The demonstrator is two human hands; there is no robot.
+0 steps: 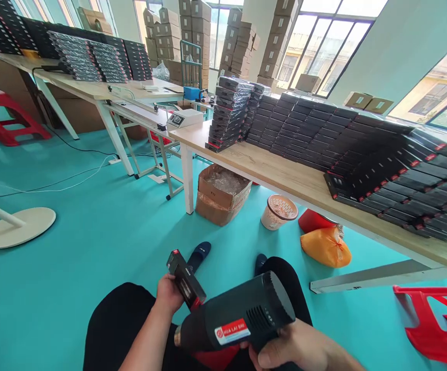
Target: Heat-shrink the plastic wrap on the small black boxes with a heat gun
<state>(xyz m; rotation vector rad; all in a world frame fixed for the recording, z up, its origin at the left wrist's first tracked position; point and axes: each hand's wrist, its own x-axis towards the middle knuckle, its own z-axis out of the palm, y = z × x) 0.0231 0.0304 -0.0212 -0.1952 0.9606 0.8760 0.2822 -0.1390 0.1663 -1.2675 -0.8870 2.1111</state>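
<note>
Dark stacked boxes cover much of a wooden table ahead, with an open carton and a wastebasket on the floor below. Above the seated person's lap, the left hand reaches forward, closed around a slim black box; the right hand grips a heat gun, fingers partly hidden, nozzle pointing left.
</note>
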